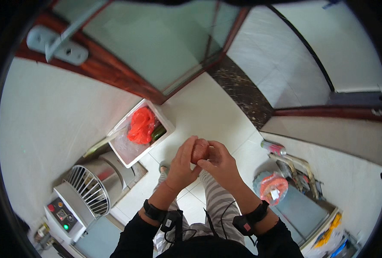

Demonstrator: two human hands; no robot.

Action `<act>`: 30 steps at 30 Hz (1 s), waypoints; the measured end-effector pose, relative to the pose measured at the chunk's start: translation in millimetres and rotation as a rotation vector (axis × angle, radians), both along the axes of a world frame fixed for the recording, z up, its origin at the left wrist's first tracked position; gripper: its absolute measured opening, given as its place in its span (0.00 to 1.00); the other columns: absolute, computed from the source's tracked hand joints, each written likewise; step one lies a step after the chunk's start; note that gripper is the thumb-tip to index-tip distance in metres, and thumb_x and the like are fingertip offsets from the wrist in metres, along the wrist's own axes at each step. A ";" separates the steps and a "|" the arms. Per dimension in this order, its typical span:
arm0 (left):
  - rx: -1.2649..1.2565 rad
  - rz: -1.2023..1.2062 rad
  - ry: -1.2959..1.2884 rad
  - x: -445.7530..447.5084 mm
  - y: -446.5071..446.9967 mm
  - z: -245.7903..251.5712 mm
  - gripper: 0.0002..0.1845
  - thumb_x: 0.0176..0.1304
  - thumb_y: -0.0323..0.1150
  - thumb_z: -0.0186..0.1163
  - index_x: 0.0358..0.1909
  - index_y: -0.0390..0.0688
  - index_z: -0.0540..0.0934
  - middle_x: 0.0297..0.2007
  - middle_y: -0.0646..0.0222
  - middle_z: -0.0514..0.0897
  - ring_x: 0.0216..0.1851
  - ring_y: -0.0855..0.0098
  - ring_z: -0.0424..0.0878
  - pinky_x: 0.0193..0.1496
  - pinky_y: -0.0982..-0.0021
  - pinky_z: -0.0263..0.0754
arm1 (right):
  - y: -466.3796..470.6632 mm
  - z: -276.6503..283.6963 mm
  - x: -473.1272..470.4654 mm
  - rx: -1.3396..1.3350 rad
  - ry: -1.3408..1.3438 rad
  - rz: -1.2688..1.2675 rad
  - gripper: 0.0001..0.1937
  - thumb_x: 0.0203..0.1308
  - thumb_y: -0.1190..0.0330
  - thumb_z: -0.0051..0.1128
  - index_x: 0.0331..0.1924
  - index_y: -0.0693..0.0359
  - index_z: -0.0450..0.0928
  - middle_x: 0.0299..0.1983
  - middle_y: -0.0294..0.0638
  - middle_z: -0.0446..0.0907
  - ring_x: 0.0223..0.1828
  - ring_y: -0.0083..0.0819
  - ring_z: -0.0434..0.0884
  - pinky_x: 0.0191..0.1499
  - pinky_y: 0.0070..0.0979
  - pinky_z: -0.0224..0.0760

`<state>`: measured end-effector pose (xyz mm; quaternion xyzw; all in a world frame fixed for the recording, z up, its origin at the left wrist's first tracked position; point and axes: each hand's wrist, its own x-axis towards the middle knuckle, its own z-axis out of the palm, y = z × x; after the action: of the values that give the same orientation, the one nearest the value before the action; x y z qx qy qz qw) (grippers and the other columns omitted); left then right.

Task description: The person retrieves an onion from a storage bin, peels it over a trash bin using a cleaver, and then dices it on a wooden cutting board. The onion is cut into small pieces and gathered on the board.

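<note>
A rounded reddish-brown lump, its material not clear, is held between both hands in front of me. My left hand has its fingers along the lump's left side. On the other side, my right hand touches it with thumb and fingertips. Below the hands are striped trouser legs and the tiled floor. A white foam box stands beyond the left hand, holding a red plastic bag, clear plastic and a dark green vegetable.
At the left stands a mixer-like machine with a wire guard and control panel. A glass door with a red-brown frame is ahead. To the right are a spray can, a wrapped orange item and a grey-topped surface.
</note>
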<state>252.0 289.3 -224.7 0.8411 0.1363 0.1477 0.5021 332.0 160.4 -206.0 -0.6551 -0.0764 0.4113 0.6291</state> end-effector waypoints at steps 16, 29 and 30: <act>-0.956 -0.876 0.387 -18.4 -228.4 206.7 0.28 0.61 0.23 0.54 0.64 0.36 0.63 0.55 0.60 0.72 0.53 0.68 0.75 0.52 0.68 0.77 | -272.7 206.4 -139.7 0.091 -0.321 -0.664 0.25 0.58 0.76 0.59 0.60 0.61 0.66 0.53 0.41 0.75 0.47 0.26 0.77 0.49 0.24 0.73; -0.840 -1.161 0.654 -118.2 -402.0 238.4 0.27 0.58 0.24 0.57 0.60 0.30 0.66 0.50 0.53 0.75 0.44 0.66 0.81 0.40 0.70 0.83 | -407.8 225.2 -311.2 -0.034 -0.338 -1.103 0.28 0.59 0.69 0.58 0.63 0.64 0.62 0.45 0.41 0.78 0.39 0.23 0.79 0.41 0.21 0.74; -0.820 -1.213 0.671 -120.3 -413.2 238.5 0.27 0.57 0.24 0.57 0.60 0.30 0.66 0.50 0.54 0.75 0.44 0.67 0.80 0.40 0.70 0.83 | -416.9 223.6 -318.0 -0.010 -0.333 -1.120 0.29 0.59 0.69 0.58 0.64 0.64 0.62 0.44 0.41 0.78 0.39 0.24 0.79 0.41 0.22 0.74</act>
<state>131.6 -123.9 13.8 0.5167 -0.1573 -0.4730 0.6961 14.0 -256.5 17.6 -0.6544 0.1857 -0.0921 0.7271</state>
